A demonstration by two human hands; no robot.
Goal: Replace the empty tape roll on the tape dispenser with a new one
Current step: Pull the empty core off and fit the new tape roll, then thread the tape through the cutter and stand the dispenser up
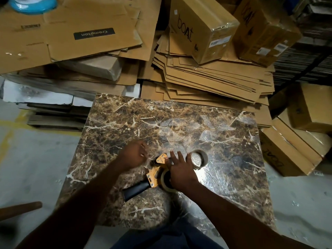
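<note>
"Crompton" is read upside down on a black label on the flattened cardboard (75, 38) at upper left, and "boAt" is seen handwritten on the sealed box (201, 27) at upper right. At lower centre, on the marbled table (224, 141), the orange tape dispenser (156, 169) is laid on its side, its black handle pointed toward lower left. The right hand (181, 169) is pressed flat, fingers spread, over the tape roll (166, 180) seated on the dispenser, so much of that roll is hidden. The left hand (134, 155) is blurred beside the dispenser's front end; its grip cannot be told. A bare cardboard core (197, 159) is seen just right of the fingers.
</note>
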